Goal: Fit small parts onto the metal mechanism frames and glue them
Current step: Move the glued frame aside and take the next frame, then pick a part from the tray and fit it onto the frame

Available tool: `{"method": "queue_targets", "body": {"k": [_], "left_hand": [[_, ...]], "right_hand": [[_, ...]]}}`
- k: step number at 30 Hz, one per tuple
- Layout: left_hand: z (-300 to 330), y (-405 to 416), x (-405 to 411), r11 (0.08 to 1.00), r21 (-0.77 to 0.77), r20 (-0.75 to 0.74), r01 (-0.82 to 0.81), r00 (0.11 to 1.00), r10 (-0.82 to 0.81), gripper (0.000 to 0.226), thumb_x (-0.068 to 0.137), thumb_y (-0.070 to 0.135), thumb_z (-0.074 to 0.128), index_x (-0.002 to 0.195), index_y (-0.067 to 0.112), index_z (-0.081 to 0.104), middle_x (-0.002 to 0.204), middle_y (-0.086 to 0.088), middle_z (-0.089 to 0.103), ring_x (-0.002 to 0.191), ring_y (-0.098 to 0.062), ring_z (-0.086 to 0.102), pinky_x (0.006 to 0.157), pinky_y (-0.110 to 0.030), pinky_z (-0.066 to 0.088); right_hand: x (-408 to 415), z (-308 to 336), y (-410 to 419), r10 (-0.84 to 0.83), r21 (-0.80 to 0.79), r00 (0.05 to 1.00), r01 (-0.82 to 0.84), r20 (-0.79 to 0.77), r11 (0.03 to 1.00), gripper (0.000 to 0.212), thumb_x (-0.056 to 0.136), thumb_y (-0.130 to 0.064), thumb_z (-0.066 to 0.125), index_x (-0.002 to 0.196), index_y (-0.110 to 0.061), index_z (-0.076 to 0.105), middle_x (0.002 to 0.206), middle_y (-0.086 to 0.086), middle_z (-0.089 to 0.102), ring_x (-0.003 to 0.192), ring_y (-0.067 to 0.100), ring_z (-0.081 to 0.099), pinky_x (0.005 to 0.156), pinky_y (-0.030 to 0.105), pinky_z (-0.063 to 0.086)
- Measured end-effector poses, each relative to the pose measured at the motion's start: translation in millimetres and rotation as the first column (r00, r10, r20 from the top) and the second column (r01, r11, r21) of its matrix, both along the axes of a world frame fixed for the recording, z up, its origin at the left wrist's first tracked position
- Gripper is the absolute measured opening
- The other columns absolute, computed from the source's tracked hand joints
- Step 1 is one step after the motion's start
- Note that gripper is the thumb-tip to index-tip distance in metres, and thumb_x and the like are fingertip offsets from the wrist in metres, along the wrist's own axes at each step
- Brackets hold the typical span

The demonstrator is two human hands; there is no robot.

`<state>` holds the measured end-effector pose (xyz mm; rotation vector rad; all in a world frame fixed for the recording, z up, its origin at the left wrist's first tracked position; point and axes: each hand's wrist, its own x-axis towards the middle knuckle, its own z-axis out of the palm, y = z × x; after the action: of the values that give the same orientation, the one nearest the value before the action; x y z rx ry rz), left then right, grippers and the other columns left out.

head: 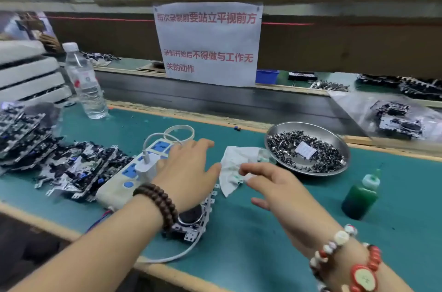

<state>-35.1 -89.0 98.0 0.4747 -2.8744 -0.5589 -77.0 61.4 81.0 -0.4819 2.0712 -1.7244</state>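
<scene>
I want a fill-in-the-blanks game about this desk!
1. The glue bottle is filled with ____ liquid.
2. The small parts lie in a round ____ dish.
3. The right hand pinches a white ____.
4. The left hand rests on a white and blue ____ strip.

Missing words: green; metal; cloth; power

Left hand (189, 172), fingers straight, over white power strip (134, 172); metal frame (191, 220) lies beneath wrist. Right hand (275, 186) pinches crumpled white cloth (235, 160). Steel dish (308, 148) of small parts just beyond; green glue bottle (361, 196) at right. Frame pile (71, 162) at left.
</scene>
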Motion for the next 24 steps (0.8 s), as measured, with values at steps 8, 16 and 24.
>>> {"method": "queue_targets", "body": {"k": [8,16,24], "left_hand": [[-31,-38,38,0.979,-0.134,0.185,-0.150,0.967,0.174,0.018,0.093,0.014,0.036,0.109,0.015,0.044,0.117,-0.005,0.050,0.104,-0.022,0.052,0.083,-0.030,0.040],[-56,-44,34,0.986,-0.156,0.206,-0.057,0.975,0.089,0.027,0.098,0.026,0.030,0.119,0.016,0.045,0.120,-0.006,0.054,0.108,-0.024,0.054,0.088,-0.033,0.042],[-57,-17,29,0.987,0.155,0.113,0.035,0.992,-0.053,0.029,0.096,0.015,0.029,0.121,0.023,0.041,0.098,-0.005,0.065,0.089,-0.021,0.061,0.082,-0.035,0.047]], "right_hand": [[15,-51,-51,0.033,0.272,0.999,-0.029,-0.010,0.962,0.034,0.092,-0.007,0.046,0.124,-0.018,0.046,0.124,-0.001,0.049,0.112,0.020,0.053,0.102,0.034,0.040],[11,-61,-54,-0.001,0.315,0.999,-0.015,0.048,0.949,0.047,0.089,-0.014,0.055,0.133,-0.018,0.039,0.107,-0.006,0.047,0.104,0.020,0.055,0.098,0.039,0.045],[10,-66,-4,-0.183,0.259,0.980,0.157,0.080,0.953,0.034,0.087,-0.014,0.055,0.118,-0.025,0.046,0.095,-0.009,0.060,0.079,0.015,0.059,0.092,0.042,0.049]]}}
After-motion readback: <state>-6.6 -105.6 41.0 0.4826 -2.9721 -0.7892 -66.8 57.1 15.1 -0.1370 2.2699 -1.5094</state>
